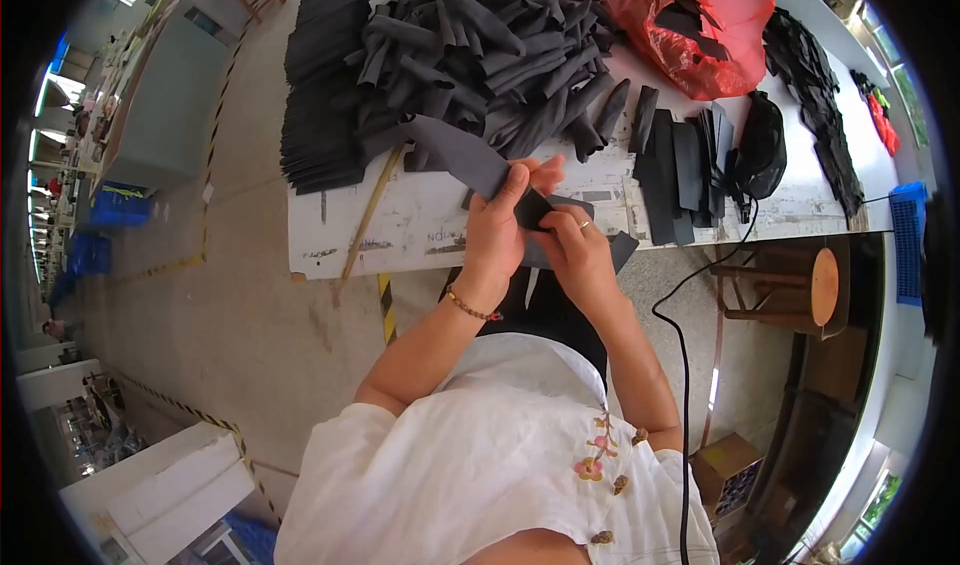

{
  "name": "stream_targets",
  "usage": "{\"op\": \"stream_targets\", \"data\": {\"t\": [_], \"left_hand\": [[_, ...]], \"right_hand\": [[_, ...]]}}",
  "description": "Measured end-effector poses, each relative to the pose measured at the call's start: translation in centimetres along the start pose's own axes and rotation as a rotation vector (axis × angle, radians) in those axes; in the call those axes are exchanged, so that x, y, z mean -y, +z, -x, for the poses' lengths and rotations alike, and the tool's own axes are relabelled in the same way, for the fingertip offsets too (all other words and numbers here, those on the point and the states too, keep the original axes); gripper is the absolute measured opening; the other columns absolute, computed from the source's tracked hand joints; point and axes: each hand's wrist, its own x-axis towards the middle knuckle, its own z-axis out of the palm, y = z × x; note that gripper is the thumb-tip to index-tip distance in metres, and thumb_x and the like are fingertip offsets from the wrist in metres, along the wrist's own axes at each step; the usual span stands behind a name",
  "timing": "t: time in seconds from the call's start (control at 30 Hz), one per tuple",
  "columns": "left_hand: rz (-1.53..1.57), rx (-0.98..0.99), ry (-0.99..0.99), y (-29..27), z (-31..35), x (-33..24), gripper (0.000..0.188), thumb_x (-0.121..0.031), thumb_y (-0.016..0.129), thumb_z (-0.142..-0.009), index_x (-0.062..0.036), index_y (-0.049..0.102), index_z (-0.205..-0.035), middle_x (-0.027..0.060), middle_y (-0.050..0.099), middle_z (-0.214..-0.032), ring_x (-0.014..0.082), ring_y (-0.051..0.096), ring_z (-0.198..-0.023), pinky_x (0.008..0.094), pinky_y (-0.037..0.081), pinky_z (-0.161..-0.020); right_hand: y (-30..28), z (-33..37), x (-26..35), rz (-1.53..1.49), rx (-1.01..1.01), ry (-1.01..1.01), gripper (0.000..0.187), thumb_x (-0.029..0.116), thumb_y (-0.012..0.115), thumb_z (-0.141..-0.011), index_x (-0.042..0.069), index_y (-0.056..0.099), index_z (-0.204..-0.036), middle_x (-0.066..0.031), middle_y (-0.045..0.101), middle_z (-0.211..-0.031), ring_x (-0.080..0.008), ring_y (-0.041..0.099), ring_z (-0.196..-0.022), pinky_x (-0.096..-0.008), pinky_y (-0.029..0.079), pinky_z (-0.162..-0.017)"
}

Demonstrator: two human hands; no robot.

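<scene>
One dark strip [468, 162] — left hand [496, 227] closed on it, right hand [580, 255] pinching near end — dark heap [480, 55] beyond.

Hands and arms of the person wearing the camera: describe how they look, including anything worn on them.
Both hands are ungloved. The left hand has a thin, brownish beaded bracelet with a touch of red at its wrist. The right hand wears a slim, shiny ring on one finger. The short sleeves are white.
</scene>
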Motion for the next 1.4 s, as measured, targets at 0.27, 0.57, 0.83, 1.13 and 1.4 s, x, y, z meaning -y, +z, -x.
{"op": "stream_targets", "data": {"t": [0.27,0.57,0.83,1.13,1.4], "left_hand": [[0.235,-0.095,-0.075,0.9,0.2,1.4,0.026,-0.026,0.058,-0.096,-0.0053,0.052,-0.110,0.0095,0.069,-0.097,0.0286,0.055,-0.120,0.0420,0.047,-0.096],[0.334,-0.055,-0.112,-0.9,1.1,2.9,0.022,-0.022,0.059,-0.096,-0.0033,0.057,-0.107,0.0145,0.068,-0.103,0.0274,0.058,-0.114,0.0366,0.049,-0.093],[0.147,-0.209,-0.026,-0.9,-1.1,-2.6,0.028,-0.022,0.060,-0.095,-0.0007,0.058,-0.114,0.0084,0.066,-0.091,0.0222,0.064,-0.089,0.0361,0.052,-0.082],[0.185,-0.144,0.086,0.6,0.1,-0.5,0.027,-0.025,0.052,-0.100,-0.0006,0.057,-0.109,0.0018,0.055,-0.078,0.0150,0.054,-0.072,0.0346,0.050,-0.081],[0.265,-0.144,0.119,0.6,0.3,0.1,0.028,-0.026,0.048,-0.101,-0.0009,0.054,-0.111,0.0012,0.051,-0.075,0.0141,0.050,-0.073,0.0338,0.048,-0.082]], "right_hand": [[-1.6,-0.7,-0.6,0.064,-0.037,-0.075,0.021,-0.004,0.069,-0.074,0.001,0.056,-0.090,-0.0123,0.061,-0.094,-0.0322,0.062,-0.086,-0.0390,0.052,-0.070],[1.2,-1.5,-0.4,-0.077,-0.018,-0.056,0.018,0.000,0.068,-0.076,0.000,0.058,-0.090,-0.0140,0.061,-0.096,-0.0318,0.062,-0.085,-0.0386,0.052,-0.070],[-1.1,-0.6,0.3,-0.189,0.134,0.144,0.017,0.002,0.069,-0.080,0.001,0.059,-0.094,-0.0131,0.059,-0.096,-0.0321,0.061,-0.079,-0.0368,0.049,-0.066],[-0.8,-1.2,-0.1,-0.177,0.003,0.012,0.012,-0.002,0.067,-0.080,0.000,0.060,-0.089,-0.0120,0.061,-0.093,-0.0292,0.061,-0.075,-0.0339,0.049,-0.063],[-0.2,-1.5,-0.1,-0.218,0.019,0.038,0.012,-0.004,0.067,-0.079,-0.001,0.061,-0.089,-0.0105,0.061,-0.091,-0.0265,0.060,-0.071,-0.0315,0.048,-0.062]]}}
